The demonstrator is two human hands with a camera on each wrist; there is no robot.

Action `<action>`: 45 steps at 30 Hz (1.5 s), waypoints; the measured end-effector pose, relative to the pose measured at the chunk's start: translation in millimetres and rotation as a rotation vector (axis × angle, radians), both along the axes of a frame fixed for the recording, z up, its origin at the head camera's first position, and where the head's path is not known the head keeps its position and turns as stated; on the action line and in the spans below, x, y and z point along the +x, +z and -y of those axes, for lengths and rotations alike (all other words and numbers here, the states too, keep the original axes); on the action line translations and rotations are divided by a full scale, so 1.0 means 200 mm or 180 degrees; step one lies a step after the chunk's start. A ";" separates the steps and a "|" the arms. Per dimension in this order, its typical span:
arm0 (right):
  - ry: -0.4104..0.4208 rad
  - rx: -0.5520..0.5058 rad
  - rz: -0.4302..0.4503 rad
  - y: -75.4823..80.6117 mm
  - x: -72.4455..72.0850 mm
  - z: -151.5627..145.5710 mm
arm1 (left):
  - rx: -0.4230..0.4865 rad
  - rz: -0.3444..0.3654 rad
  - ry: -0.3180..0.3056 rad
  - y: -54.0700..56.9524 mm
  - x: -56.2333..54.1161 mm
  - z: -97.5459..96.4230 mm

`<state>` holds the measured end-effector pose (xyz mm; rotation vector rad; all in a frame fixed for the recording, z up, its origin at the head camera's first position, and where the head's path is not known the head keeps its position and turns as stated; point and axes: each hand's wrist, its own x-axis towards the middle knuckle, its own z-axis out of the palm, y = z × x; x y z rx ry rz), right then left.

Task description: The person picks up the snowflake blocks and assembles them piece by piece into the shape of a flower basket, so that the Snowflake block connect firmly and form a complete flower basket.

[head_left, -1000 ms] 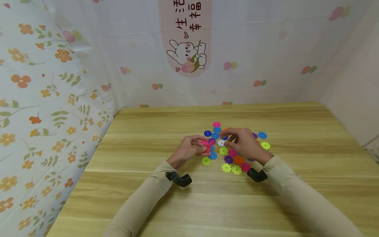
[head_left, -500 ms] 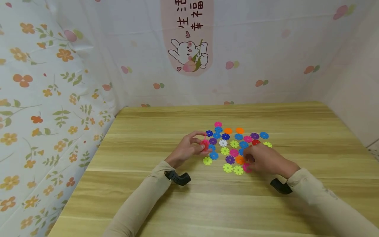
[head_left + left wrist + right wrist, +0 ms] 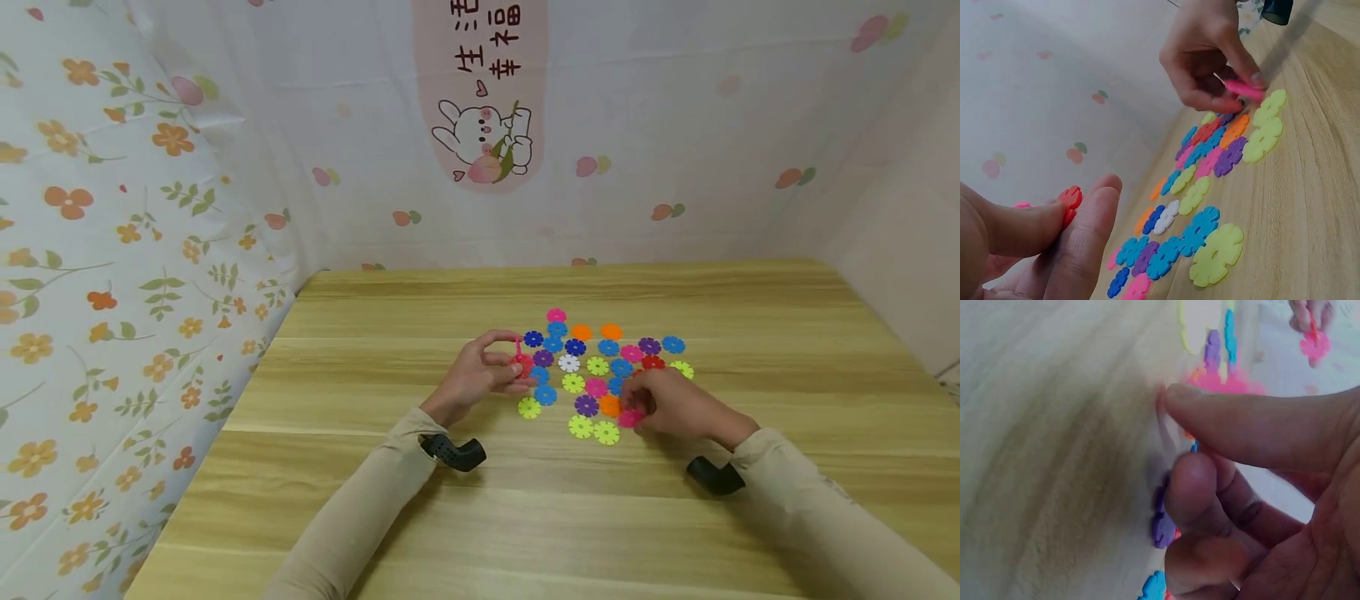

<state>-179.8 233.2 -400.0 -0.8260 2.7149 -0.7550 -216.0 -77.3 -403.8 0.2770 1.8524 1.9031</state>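
My left hand (image 3: 476, 371) holds a red snowflake disc (image 3: 1071, 199) between thumb and fingers. A pink snowflake disc (image 3: 1315, 345) is slotted to it, seen far off in the right wrist view. At the near right of the scattered discs, my right hand (image 3: 678, 404) pinches another pink snowflake disc (image 3: 1244, 89) with thumb and fingertips. That disc looks lifted and tilted in the left wrist view; in the right wrist view the thumb hides part of it. Lime discs (image 3: 607, 432) and an orange disc (image 3: 611, 406) lie beside this hand.
Several flat notched discs in blue, purple, white, orange, red and lime lie between my hands, including a white disc (image 3: 569, 363) and a blue disc (image 3: 673, 344). The wooden table (image 3: 480, 533) meets a patterned cloth (image 3: 345, 208) behind and at left.
My right hand has gone from above the middle discs to the near right and has taken hold of a pink disc. The left hand stays in place, its joined discs slightly turned.
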 end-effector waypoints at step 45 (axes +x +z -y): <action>-0.0356 -0.1271 -0.0611 0.05 -0.05 0.33 | -0.0023 0.0169 -0.0341 0.03 0.05 -0.12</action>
